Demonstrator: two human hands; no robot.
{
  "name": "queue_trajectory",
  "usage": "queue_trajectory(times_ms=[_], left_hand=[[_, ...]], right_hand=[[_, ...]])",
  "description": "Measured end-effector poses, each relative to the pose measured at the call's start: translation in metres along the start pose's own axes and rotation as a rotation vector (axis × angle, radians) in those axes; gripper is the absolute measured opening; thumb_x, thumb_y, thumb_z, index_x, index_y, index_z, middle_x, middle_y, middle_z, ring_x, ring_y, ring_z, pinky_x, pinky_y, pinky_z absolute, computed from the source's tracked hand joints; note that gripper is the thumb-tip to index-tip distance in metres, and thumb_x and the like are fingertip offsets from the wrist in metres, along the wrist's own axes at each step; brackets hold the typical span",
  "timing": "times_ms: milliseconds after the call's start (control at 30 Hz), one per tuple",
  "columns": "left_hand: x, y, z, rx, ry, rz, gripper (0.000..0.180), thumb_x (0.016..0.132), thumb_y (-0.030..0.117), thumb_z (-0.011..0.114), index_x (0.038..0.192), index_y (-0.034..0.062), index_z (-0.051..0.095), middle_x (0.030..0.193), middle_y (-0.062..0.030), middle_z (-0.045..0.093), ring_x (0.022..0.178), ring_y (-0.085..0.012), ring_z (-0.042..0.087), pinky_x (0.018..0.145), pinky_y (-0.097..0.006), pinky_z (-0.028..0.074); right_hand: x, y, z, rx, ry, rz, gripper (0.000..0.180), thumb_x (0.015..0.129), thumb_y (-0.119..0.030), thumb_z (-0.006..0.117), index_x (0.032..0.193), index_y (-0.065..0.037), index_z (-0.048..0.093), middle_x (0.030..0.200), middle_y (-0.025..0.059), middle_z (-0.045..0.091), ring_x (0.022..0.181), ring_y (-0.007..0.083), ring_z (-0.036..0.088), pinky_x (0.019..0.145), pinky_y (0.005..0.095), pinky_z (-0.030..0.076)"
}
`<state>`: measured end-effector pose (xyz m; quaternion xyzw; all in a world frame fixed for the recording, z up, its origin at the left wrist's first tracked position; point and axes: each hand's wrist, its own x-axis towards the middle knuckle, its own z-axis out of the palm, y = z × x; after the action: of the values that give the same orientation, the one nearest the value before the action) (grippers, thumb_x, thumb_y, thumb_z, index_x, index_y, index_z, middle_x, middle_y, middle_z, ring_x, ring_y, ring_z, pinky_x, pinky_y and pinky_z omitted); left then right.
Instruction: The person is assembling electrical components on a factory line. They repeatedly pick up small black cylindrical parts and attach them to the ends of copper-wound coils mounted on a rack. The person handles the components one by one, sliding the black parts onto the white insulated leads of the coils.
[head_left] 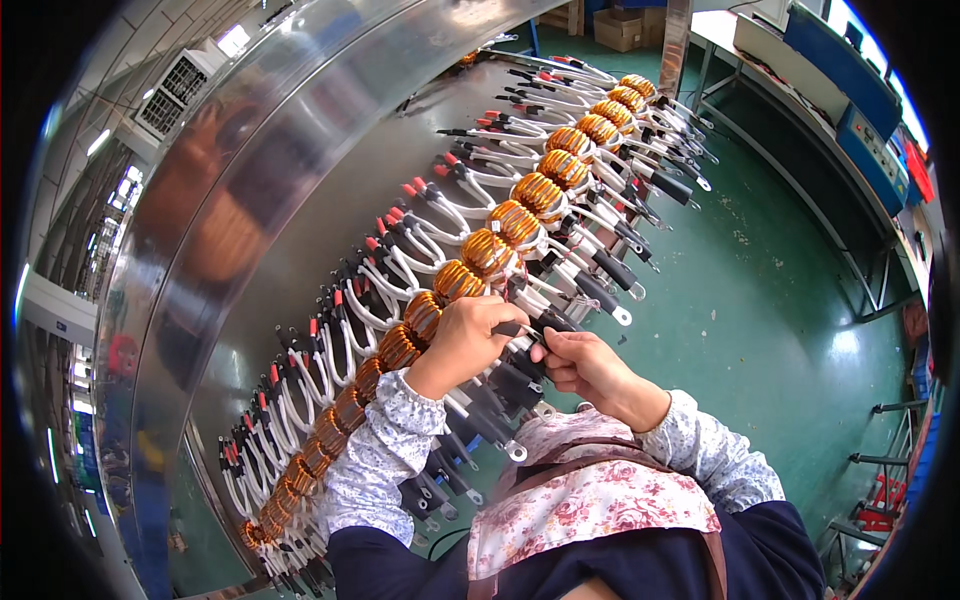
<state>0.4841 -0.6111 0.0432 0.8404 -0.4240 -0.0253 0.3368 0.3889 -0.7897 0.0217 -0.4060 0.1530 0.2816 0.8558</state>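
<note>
A long row of copper-wound ring coils (489, 253) lies on a metal ledge, with white cables and black-sleeved ends sticking out on both sides. My left hand (463, 338) is closed on a cable with a black sleeve (508, 328), beside the coils near the row's middle. Just right of it, my right hand (597, 372) pinches near the end of the same cable, its thumb and forefinger pressed together. The fingers partly hide that end. Other black sleeves with ring lugs (622, 316) hang close by over the near edge.
On the left rises a large shiny metal panel (250, 190). Red and black tipped leads (376, 243) lie along the coils' far side. A workbench (790, 95) with a blue machine (868, 155) stands at the right, above a green floor (740, 300). Cardboard boxes (618, 30) sit at the back.
</note>
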Motion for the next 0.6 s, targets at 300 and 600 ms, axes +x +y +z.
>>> queue_trajectory(times_ms=[300,600], left_hand=[[-0.003,-0.006,0.002,-0.012,0.022,0.02,0.013,0.073,0.004,0.07,0.085,0.0054,0.067,0.073,-0.0118,0.063,0.068,-0.0285,0.063,0.06,-0.036,0.048],[-0.001,-0.005,-0.001,-0.05,0.011,0.042,0.012,0.075,0.006,0.07,0.086,0.0053,0.066,0.073,-0.0113,0.063,0.066,-0.0283,0.063,0.06,-0.036,0.048]], right_hand=[[-0.003,0.008,0.002,-0.058,0.045,-0.062,0.032,0.1,-0.034,0.04,0.079,-0.011,0.049,0.061,-0.0075,0.033,0.052,0.0054,0.025,0.047,0.0227,0.021],[0.004,0.003,0.008,0.152,0.025,0.049,0.03,0.098,-0.031,0.04,0.08,-0.011,0.051,0.061,-0.007,0.037,0.051,0.0052,0.024,0.047,0.0217,0.019]])
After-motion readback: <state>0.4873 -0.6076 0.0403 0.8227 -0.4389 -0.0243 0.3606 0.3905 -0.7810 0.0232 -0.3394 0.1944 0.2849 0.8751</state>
